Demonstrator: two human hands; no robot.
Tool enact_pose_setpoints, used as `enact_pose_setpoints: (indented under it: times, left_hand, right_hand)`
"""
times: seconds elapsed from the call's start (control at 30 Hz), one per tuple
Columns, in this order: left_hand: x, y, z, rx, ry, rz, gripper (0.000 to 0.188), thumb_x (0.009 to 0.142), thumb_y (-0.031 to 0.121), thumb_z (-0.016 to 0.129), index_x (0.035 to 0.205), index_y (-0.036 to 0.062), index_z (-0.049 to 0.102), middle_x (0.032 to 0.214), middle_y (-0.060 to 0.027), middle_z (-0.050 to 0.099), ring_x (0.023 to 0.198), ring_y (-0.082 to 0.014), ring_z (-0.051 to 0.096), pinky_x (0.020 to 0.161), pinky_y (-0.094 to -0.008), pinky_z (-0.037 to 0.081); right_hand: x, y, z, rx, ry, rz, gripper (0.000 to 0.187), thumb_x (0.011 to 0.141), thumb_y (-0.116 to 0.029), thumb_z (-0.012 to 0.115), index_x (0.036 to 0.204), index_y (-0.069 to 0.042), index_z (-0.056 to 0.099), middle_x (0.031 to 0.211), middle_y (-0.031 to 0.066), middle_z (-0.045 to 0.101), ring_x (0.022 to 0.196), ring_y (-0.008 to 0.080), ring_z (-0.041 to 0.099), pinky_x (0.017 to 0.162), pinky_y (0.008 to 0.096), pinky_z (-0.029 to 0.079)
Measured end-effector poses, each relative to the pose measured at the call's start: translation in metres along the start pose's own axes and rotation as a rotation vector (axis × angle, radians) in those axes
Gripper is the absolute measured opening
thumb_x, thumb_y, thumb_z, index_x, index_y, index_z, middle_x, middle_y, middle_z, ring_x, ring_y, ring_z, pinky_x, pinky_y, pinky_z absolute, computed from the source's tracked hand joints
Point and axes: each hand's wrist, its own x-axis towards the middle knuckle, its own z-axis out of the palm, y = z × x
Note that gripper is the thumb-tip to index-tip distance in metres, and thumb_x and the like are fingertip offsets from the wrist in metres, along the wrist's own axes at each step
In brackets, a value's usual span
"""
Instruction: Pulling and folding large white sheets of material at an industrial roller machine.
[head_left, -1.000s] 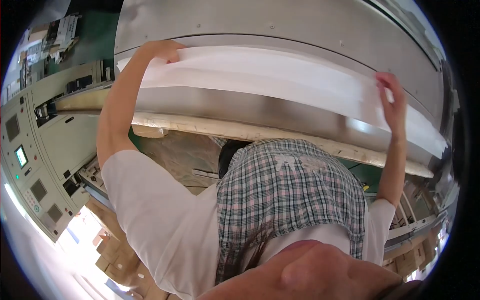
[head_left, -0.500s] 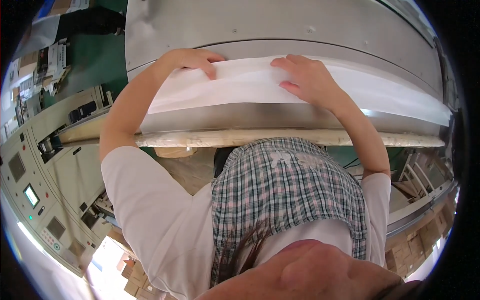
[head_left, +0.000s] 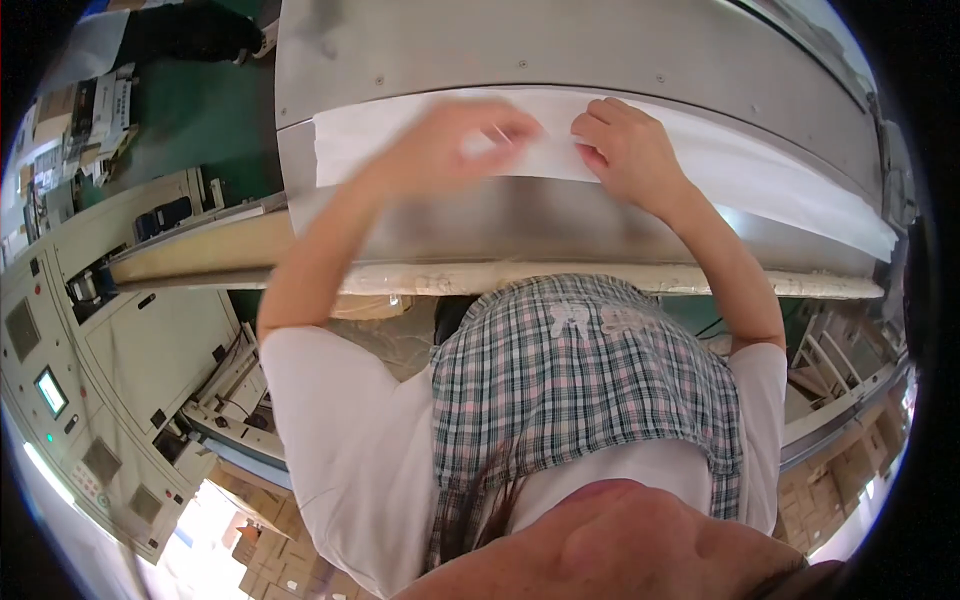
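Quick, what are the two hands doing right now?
Left hand: blurred, over the white sheet; open or closed cannot be told.
Right hand: open, flat on the sheet.

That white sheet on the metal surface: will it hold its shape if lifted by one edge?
Probably not. The white sheet follows the curved metal surface closely, so it looks thin, floppy and light. Both the left hand and right hand press it flat, suggesting it slides easily.

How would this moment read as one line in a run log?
left hand: blurred, on white sheet | right hand: flat on sheet | sheet: spread over curved metal surface
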Motion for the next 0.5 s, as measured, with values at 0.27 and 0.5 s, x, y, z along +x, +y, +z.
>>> enact_pose_setpoints:
  times: [0.27,0.5]
  left_hand:
    - [-0.044,-0.041,0.087,0.734,0.35,-0.351,0.033,0.082,0.03,0.051,0.108,0.0099,0.057,0.119,-0.0109,0.051,0.118,-0.0287,0.039,0.096,-0.0537,0.027]
    - [-0.171,-0.112,0.003,1.06,0.898,-0.636,0.031,0.085,0.026,0.052,0.111,0.009,0.055,0.12,-0.0172,0.048,0.112,-0.0357,0.044,0.091,-0.0492,0.035]
  right_hand:
    - [-0.011,-0.027,0.007,-0.006,0.079,-0.108,0.016,0.065,-0.001,0.06,0.078,-0.007,0.054,0.079,0.0063,0.052,0.077,0.023,0.054,0.057,0.0329,0.047]
    - [0.021,-0.048,0.06,-0.025,0.027,-0.267,0.023,0.068,-0.004,0.054,0.09,-0.009,0.056,0.088,0.0067,0.052,0.084,0.022,0.053,0.063,0.0323,0.048]
